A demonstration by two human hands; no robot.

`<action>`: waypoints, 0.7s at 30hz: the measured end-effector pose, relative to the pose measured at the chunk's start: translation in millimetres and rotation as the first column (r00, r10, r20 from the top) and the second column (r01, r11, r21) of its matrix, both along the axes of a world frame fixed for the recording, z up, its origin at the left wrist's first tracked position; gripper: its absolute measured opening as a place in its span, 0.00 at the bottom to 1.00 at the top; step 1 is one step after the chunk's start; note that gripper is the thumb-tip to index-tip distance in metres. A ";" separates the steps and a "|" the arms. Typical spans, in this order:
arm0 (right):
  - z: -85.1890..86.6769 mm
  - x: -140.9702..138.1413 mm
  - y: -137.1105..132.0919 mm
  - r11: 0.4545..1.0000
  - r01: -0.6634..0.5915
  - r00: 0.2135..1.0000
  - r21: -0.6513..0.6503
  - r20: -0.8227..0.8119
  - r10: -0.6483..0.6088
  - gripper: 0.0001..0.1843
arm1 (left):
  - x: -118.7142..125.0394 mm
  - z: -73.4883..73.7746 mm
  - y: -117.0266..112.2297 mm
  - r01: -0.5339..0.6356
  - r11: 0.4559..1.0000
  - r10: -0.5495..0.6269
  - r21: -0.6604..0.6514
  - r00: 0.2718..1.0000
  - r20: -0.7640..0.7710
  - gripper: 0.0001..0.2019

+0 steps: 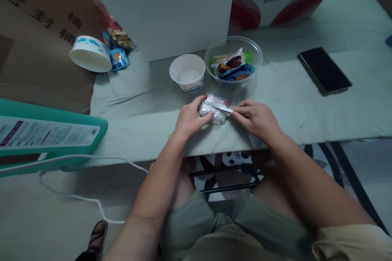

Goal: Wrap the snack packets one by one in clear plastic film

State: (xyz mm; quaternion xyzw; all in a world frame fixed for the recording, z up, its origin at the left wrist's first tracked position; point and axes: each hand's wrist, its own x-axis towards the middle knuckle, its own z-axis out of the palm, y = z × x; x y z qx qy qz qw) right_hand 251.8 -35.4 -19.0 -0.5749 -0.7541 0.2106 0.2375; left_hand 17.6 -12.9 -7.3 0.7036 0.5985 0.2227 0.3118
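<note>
A small clear-wrapped snack packet [214, 107] lies at the near edge of the pale green table [137, 102]. My left hand [191, 117] grips its left end with thumb and fingers closed round it. My right hand [255, 116] pinches the packet's right end, where a strip of wrapper sticks out. Just behind stands a white paper cup [187, 72] with something white inside. Beside that cup sits a clear plastic bowl [252, 49] holding several wrapped snacks.
A black phone [324, 69] lies at the right. At the far left a white paper bowl [90, 53] lies on its side beside some blue snack packets [118, 55]. A white box [171, 8] stands behind. A teal device [45, 132] and white cable [92, 200] are at my left.
</note>
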 end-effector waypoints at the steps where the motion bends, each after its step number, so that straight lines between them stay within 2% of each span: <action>1: 0.4 8.8 -1.5 1.000 0.005 1.000 -0.016 0.014 -0.005 0.16 | 0.0 0.0 0.0 0.000 1.000 0.000 -0.003 1.000 -0.001 0.29; 4: 2.0 36.9 -4.5 0.999 0.033 0.999 -0.025 0.026 -0.032 0.15 | -1.3 -2.3 0.9 -0.005 0.998 0.005 0.059 1.000 0.011 0.27; 7: 0.9 56.9 -3.7 0.985 0.160 0.985 0.059 0.052 -0.163 0.15 | -4.0 -6.2 2.8 -0.082 0.984 0.077 0.157 0.996 0.039 0.23; 10: -4.9 61.9 1.3 0.938 0.331 0.928 0.104 0.144 -0.343 0.14 | -5.7 -8.1 3.8 -0.111 0.978 0.106 0.176 0.994 0.035 0.12; 12: -9.3 58.4 5.0 0.918 0.371 0.899 0.140 0.194 -0.393 0.13 | -5.3 -7.7 3.5 -0.089 0.978 0.086 0.189 0.996 0.024 0.07; 16: -10.0 42.5 6.2 0.907 0.340 0.900 0.250 0.192 -0.391 0.15 | -2.6 -6.1 1.2 -0.081 0.966 0.069 0.244 0.996 0.057 0.05; 21: 0.7 17.8 0.4 0.954 0.216 0.954 0.209 0.160 -0.252 0.16 | -0.8 -7.3 -0.2 -0.105 0.956 0.094 0.276 0.994 0.051 0.05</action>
